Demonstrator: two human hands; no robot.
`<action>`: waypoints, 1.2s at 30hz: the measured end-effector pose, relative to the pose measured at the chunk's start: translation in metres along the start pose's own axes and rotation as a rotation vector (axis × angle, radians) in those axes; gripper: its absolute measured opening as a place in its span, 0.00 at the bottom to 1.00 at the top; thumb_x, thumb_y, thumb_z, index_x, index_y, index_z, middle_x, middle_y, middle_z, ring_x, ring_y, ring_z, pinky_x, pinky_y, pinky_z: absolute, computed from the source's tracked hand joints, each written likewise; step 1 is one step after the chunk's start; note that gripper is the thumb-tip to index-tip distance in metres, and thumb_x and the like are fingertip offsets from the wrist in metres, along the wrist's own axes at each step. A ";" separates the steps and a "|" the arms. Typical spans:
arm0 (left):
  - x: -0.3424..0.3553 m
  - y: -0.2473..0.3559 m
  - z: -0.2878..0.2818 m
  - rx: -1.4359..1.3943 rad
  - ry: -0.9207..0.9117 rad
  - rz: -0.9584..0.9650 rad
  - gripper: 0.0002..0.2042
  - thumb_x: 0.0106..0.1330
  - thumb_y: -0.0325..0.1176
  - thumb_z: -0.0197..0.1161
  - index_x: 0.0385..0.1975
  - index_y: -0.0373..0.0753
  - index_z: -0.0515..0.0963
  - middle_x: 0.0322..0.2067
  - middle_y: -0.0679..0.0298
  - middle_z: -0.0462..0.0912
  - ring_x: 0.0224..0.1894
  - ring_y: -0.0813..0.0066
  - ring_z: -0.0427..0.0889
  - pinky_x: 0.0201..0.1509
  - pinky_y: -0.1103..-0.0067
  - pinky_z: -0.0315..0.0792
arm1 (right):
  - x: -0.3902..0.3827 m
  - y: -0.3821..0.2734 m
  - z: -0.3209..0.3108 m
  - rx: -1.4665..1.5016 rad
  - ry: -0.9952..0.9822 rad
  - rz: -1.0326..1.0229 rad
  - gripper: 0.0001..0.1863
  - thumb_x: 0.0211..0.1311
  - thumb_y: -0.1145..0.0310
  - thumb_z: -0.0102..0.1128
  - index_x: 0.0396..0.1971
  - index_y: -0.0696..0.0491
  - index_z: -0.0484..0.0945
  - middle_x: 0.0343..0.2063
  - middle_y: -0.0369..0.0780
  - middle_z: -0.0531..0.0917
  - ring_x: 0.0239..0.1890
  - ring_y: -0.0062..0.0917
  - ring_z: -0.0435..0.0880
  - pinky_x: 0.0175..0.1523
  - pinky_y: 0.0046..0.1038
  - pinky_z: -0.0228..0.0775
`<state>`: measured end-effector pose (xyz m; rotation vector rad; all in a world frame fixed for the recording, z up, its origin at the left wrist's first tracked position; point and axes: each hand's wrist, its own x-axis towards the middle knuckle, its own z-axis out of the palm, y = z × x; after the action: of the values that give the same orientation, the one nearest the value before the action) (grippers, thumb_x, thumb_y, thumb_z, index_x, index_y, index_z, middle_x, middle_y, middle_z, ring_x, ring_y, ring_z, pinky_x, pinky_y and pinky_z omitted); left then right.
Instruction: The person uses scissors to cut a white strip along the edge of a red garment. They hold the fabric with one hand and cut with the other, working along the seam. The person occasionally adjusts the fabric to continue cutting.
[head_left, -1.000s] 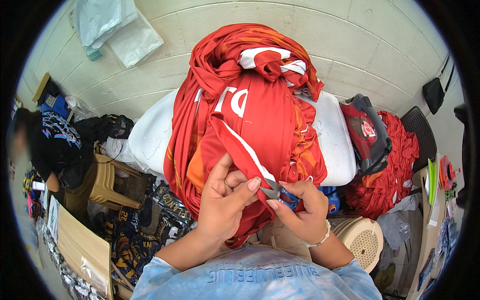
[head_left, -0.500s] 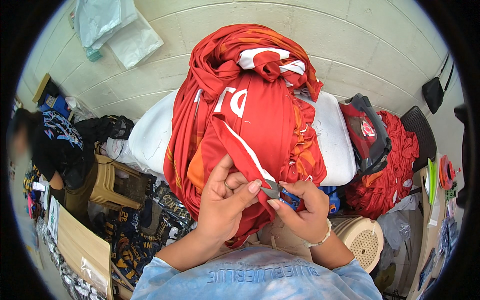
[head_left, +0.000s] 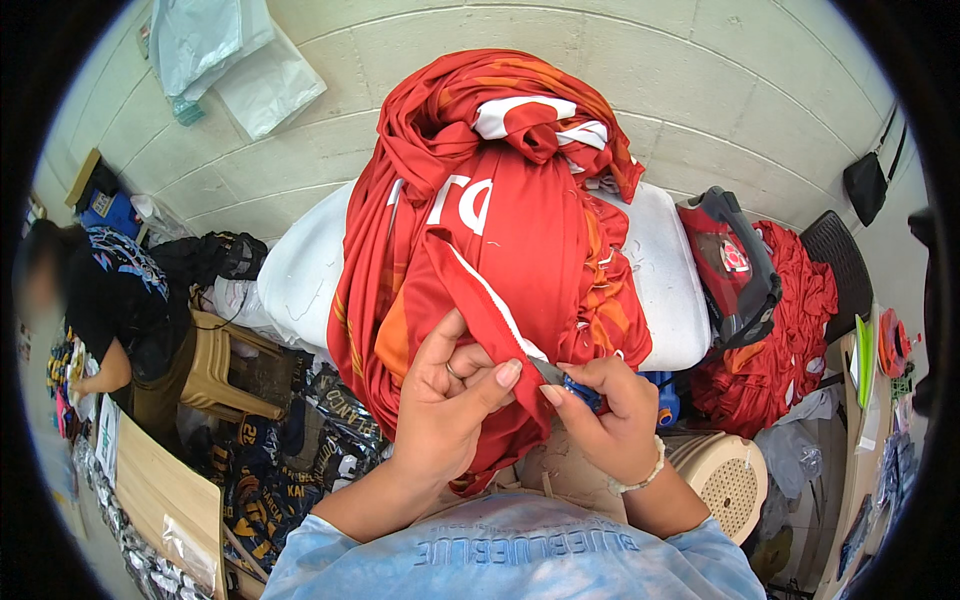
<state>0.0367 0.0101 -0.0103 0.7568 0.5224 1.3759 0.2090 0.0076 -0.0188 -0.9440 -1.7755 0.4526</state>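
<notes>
A big heap of red jersey fabric (head_left: 530, 270) with orange and white parts lies before me on a white padded surface. My left hand (head_left: 445, 400) pinches a red fabric edge (head_left: 475, 290) lined with a white strip, thumb and fingers pressed together on it. Close to its fingertips, my right hand (head_left: 610, 410) grips small thread snips (head_left: 580, 392) with a blue handle. Their grey metal blades lie against the strip's lower end, nearly together. Part of the handle is hidden by my right fingers.
A red and grey clothes iron (head_left: 725, 270) stands to the right, beside more red fabric (head_left: 795, 310). Below are stacked beige stools (head_left: 725, 490). On the left, a co-worker (head_left: 120, 300) is near a tan stool (head_left: 225, 375), dark printed garments (head_left: 270, 480) and a wooden tabletop (head_left: 160, 500).
The snips' blades have come closer together at the fabric edge. My left hand has stayed in place. The co-worker's forearm has shifted outward to the left, over small items.
</notes>
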 end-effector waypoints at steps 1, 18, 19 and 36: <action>0.000 0.000 0.000 0.003 -0.002 -0.001 0.30 0.63 0.18 0.56 0.64 0.33 0.52 0.41 0.57 0.80 0.43 0.73 0.80 0.47 0.79 0.75 | 0.000 0.000 -0.001 -0.028 -0.019 0.022 0.13 0.50 0.71 0.70 0.31 0.61 0.76 0.22 0.42 0.80 0.20 0.25 0.80 0.26 0.21 0.69; 0.001 -0.004 -0.012 -0.001 0.019 -0.159 0.24 0.63 0.21 0.57 0.58 0.35 0.59 0.46 0.60 0.76 0.48 0.77 0.77 0.49 0.79 0.73 | -0.001 0.003 0.010 0.135 -0.210 0.007 0.12 0.42 0.74 0.72 0.21 0.54 0.73 0.15 0.37 0.70 0.15 0.23 0.69 0.21 0.23 0.58; 0.003 -0.002 -0.014 0.028 0.025 -0.159 0.24 0.63 0.22 0.58 0.58 0.34 0.59 0.47 0.60 0.76 0.48 0.77 0.77 0.50 0.80 0.72 | 0.000 0.003 0.009 0.134 -0.312 -0.019 0.11 0.42 0.75 0.69 0.23 0.54 0.74 0.17 0.37 0.71 0.17 0.26 0.71 0.23 0.25 0.61; 0.012 0.066 -0.042 1.876 -0.042 0.612 0.23 0.48 0.21 0.58 0.49 0.41 0.75 0.44 0.57 0.73 0.47 0.56 0.73 0.51 0.67 0.68 | -0.014 -0.011 0.023 0.300 -0.829 -0.181 0.13 0.43 0.74 0.61 0.32 0.52 0.74 0.24 0.37 0.72 0.28 0.29 0.77 0.31 0.29 0.69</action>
<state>-0.0367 0.0304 0.0120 2.5716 1.6669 1.0451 0.1864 -0.0073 -0.0285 -0.3801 -2.4036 1.0646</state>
